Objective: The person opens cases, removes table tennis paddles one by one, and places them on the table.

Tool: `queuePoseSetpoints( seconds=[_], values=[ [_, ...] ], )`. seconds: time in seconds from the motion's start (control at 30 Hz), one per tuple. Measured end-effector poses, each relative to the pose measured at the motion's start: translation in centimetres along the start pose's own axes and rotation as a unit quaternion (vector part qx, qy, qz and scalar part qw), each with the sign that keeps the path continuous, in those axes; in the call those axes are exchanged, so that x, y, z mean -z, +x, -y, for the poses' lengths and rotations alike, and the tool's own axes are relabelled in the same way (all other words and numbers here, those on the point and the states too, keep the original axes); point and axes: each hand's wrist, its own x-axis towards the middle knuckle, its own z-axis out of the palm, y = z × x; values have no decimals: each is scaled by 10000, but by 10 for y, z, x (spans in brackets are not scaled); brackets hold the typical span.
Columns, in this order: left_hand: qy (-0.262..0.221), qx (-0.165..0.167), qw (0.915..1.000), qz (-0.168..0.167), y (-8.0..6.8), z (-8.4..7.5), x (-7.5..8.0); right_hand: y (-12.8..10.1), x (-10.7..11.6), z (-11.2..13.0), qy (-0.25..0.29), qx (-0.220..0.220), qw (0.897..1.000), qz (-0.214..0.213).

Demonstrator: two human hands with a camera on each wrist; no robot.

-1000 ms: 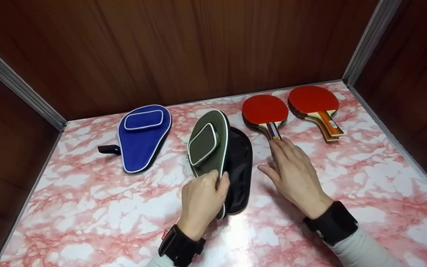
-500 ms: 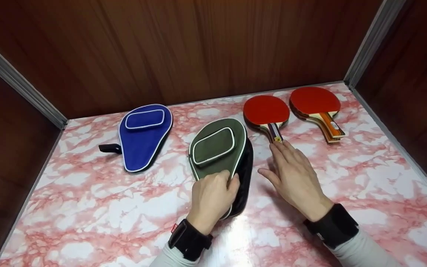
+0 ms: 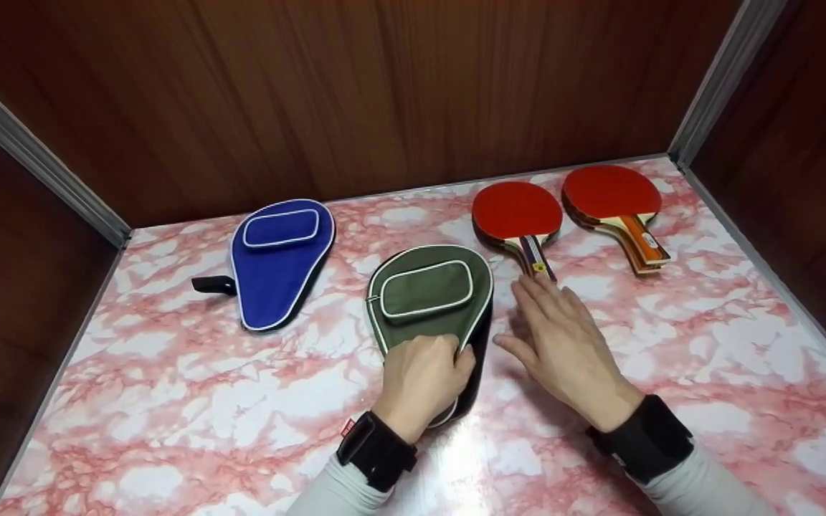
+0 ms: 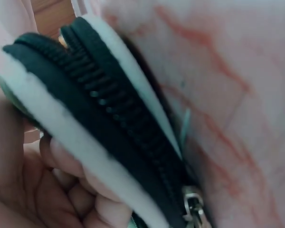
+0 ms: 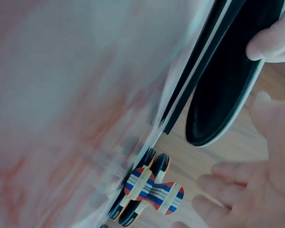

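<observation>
A green paddle case (image 3: 431, 290) with white piping lies mid-table, its top flap lowered almost flat over the black lower half. My left hand (image 3: 424, 376) grips the flap's narrow end, fingers curled round the edge; the left wrist view shows the zipper teeth (image 4: 118, 128) and the fingers (image 4: 61, 166) under the flap. My right hand (image 3: 563, 337) lies open and flat on the table just right of the case, its fingertips close to the handle of the nearer red paddle (image 3: 517, 215). The right wrist view shows that paddle's striped handle end (image 5: 152, 192) and the case edge (image 5: 218, 85).
A blue paddle case (image 3: 277, 261) lies at the back left. A second red paddle (image 3: 614, 197) rests at the back right. The pink marbled table (image 3: 169, 401) is boxed in by wooden walls on three sides.
My left hand has swung the green flap down from nearly upright to almost closed over the black half. The right hand has stayed beside the case, drawn slightly back.
</observation>
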Motion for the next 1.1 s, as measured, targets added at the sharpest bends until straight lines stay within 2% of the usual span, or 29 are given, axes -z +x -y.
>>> queuePoseSetpoints(
  seconds=[0.17, 0.33, 0.47, 0.57, 0.73, 0.87, 0.97, 1.1],
  values=[
    [211, -42, 9997, 150, 0, -2, -3, -4, -3, 6, -195, 629, 9978, -16],
    [309, -165, 9992, 186, -2, -4, -3, -5, -6, 11, -363, 1020, 9941, -35],
    [231, -415, 9983, 340, -5, -1, -1, -6, -8, 14, -346, 1063, 9936, 135],
    [47, -774, 9953, 582, -11, 6, 6, -7, -9, 17, -224, 989, 9944, 281],
    [-256, -1521, 9822, 1069, -30, 26, 28, -11, -8, 25, 96, 918, 9940, 591],
    [-324, -1883, 9718, 1380, -46, 39, 40, -14, -8, 31, 298, 970, 9911, 864],
    [-311, -1993, 9693, 1407, -53, 45, 39, -16, -8, 34, 317, 1046, 9885, 1045],
    [-102, -2131, 9696, 1197, -55, 47, 35, -17, -10, 36, 256, 1093, 9856, 1261]
  ],
)
